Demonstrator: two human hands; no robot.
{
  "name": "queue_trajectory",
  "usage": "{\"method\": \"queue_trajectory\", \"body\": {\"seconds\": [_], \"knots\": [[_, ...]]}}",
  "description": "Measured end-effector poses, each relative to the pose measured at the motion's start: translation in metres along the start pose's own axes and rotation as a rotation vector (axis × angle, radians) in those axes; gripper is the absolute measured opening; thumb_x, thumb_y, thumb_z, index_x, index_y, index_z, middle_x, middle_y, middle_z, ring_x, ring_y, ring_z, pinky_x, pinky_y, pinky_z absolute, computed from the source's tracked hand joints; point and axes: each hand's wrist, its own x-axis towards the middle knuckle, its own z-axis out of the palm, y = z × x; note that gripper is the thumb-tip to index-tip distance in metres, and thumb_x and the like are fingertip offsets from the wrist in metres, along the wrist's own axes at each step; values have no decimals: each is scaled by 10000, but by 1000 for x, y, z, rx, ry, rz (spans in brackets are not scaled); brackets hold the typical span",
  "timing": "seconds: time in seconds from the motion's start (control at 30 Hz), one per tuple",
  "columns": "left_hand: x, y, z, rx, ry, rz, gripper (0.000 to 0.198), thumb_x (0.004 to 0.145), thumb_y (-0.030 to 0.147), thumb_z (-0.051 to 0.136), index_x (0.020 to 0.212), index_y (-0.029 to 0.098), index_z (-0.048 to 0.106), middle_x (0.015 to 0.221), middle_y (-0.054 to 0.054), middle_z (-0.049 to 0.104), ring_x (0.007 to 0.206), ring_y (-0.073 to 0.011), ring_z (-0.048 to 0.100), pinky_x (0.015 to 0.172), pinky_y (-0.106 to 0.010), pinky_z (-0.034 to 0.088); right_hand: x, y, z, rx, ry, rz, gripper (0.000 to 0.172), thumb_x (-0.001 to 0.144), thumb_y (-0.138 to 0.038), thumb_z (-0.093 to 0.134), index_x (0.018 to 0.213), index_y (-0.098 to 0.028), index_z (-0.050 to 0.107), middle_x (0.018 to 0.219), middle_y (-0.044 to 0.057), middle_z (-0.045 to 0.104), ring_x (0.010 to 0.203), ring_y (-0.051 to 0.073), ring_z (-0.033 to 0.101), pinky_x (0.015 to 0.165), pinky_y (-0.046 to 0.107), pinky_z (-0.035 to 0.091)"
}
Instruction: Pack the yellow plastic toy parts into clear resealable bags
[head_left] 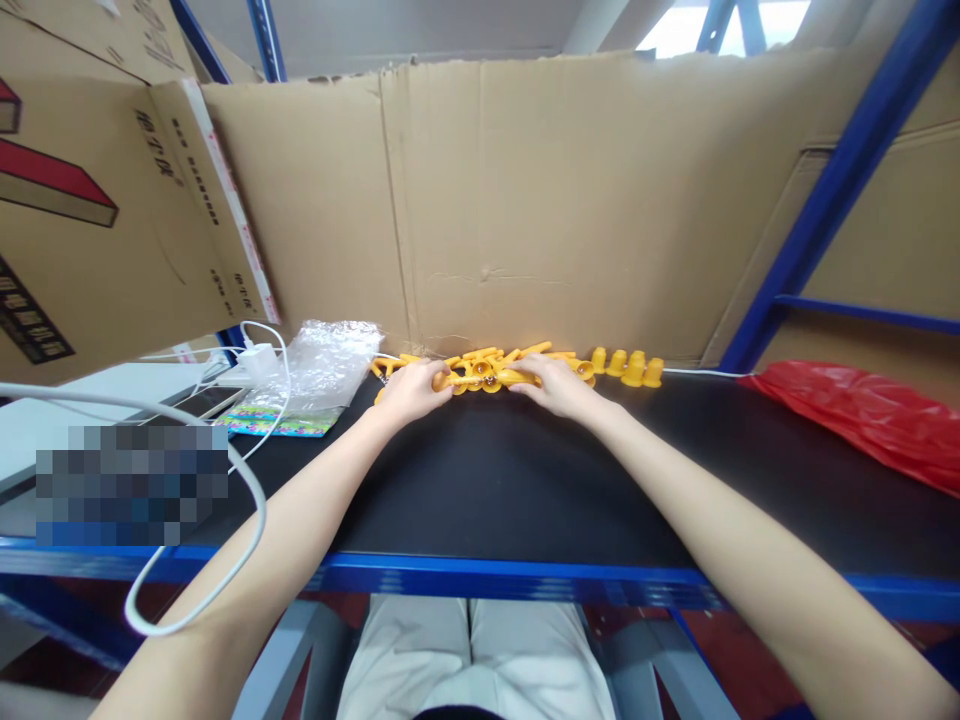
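Note:
Both my hands reach to the back of the black tabletop, at a row of yellow plastic pieces [480, 356], some cup-shaped and some stick-shaped. The fingers of my left hand [412, 391] are closed round a yellow plastic piece [459, 382] that points toward the right. A short gap away, my right hand [559, 386] pinches another yellow part [517, 377] between thumb and fingers. Whether the two held parts are joined cannot be made out. Small shiny bits show among the pieces, and the hands hide part of the row.
Several yellow cups [632, 368] stand upright at the row's right end. Clear plastic bags [322, 360], a white charger [257, 362] and looping cable [262, 500] are at left. A red plastic bag [855, 410] lies right. A cardboard wall [555, 200] closes the back.

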Motion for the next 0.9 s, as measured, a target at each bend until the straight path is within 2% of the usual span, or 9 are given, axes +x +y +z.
{"method": "queue_trajectory", "body": {"seconds": [0.1,0.2,0.5,0.73,0.8,0.9], "knots": [[-3,8,-3,18,63,44,284,795,416,507,969,224,624,884,-45,637,806,-199,596,654,-268,395,-1,-10,-2,49,7,-106,302,867,-299,508,1145,-215,589,1073,92,580,931,219,582,867,389,447],[-5,12,-2,22,96,63,287,804,424,501,970,220,617,895,-47,634,827,-203,593,674,-274,399,-1,-17,-3,76,22,-132,311,887,-292,464,1167,-218,578,1069,95,556,928,212,575,871,383,450],[-4,11,1,37,94,88,275,800,369,513,1013,229,617,949,-44,628,837,-193,596,689,-273,405,0,-15,3,134,-18,-84,298,879,-329,476,1109,-190,605,1068,108,602,1016,236,554,921,425,420],[-3,12,1,-7,95,54,289,798,389,519,1010,223,624,937,-45,650,839,-198,599,700,-274,412,1,-21,1,193,19,-41,307,874,-318,486,1143,-198,575,1096,107,600,1037,230,558,927,435,416],[-3,12,1,-10,80,33,300,795,393,523,1021,224,624,946,-48,652,848,-202,599,707,-277,413,1,-19,0,237,19,-9,344,843,-319,536,1166,-202,544,1146,106,586,1063,237,551,931,448,420],[-3,12,-1,-6,63,9,302,791,399,528,1014,223,629,941,-50,654,837,-203,600,702,-278,411,1,-12,-2,393,-71,62,454,770,-273,622,1198,-209,481,1204,102,558,1011,216,590,881,413,477]]}}
